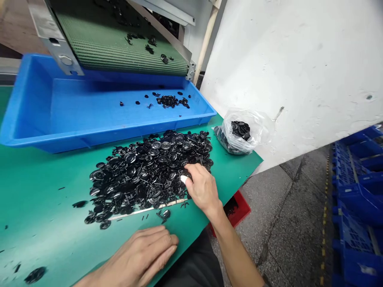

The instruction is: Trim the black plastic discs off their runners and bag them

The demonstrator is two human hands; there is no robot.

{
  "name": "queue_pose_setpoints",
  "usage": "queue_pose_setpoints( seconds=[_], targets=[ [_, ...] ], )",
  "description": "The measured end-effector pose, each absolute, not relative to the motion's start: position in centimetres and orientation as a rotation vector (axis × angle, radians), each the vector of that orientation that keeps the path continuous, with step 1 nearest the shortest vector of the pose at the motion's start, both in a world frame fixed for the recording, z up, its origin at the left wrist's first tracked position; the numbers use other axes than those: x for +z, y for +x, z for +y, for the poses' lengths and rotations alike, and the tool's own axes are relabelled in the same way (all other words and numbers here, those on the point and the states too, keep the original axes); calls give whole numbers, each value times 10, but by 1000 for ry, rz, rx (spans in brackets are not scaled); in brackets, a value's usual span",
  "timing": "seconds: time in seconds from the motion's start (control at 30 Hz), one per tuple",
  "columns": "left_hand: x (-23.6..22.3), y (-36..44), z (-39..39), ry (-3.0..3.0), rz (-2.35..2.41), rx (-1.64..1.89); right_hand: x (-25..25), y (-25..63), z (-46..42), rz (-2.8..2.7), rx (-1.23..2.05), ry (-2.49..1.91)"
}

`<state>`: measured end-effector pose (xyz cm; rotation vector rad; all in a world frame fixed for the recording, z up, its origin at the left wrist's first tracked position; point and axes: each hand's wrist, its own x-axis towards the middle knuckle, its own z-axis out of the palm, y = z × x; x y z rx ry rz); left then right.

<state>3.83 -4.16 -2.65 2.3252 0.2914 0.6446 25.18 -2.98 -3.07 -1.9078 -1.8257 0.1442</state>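
Note:
A broad heap of glossy black plastic parts [143,171], round discs mixed with small branched pieces, lies on the green tabletop. At the heap's right side my right hand [202,187] touches the parts, its thumb and forefinger apart and a white covering on the thumb tip. Its other fingers are partly hidden. My left hand [143,253] rests near the table's front edge, back up, fingers curled together; whatever may be under them is hidden. Just beyond it lie a small round black part [166,214] and several thin black bits. A pale strip [143,210] shows along the heap's near edge.
Behind the heap stands a blue tray [89,105] with some black parts, beneath a green conveyor belt [119,48]. A clear plastic bag [254,127] of black parts sits at the right. Below the edge is a red bin [241,209]; blue crates [356,199] stand far right.

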Motion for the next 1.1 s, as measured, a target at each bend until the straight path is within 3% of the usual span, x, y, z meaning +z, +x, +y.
queue_pose_setpoints(
  seconds=[0.57,0.87,1.1],
  targets=[
    [-32,35,-40,2064,474,640,-36,247,-28,-1716,-74,-1827],
    [-29,37,-31,1319,887,592,-33,242,-32,-1193,821,-1528],
    [-24,43,-22,966,894,596,-28,230,-41,-1276,822,-1399]
  ],
)
